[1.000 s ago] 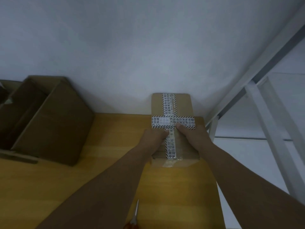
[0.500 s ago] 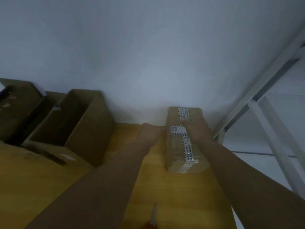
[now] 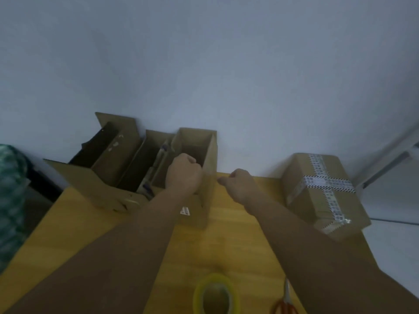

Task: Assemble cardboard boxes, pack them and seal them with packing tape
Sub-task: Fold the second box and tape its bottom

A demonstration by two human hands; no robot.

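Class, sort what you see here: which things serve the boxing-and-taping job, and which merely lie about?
Job: open brown cardboard box; taped, sealed brown cardboard box; yellowish tape roll; orange-handled scissors.
Lying about: green patterned bundle, far left; white metal frame, right.

Wooden table (image 3: 238,236), pale wall (image 3: 204,64), green patterned fabric (image 3: 9,200)

Both hands have left the taped brown cardboard box (image 3: 317,191), which now sits free at the table's right end. The left hand (image 3: 183,173) is now a fist inside the open brown cardboard box (image 3: 209,159), against its right wall; a grip cannot be told. The right hand (image 3: 240,184), fingers curled, hovers just outside that wall. 1 yellowish tape roll (image 3: 215,277) has come into view.
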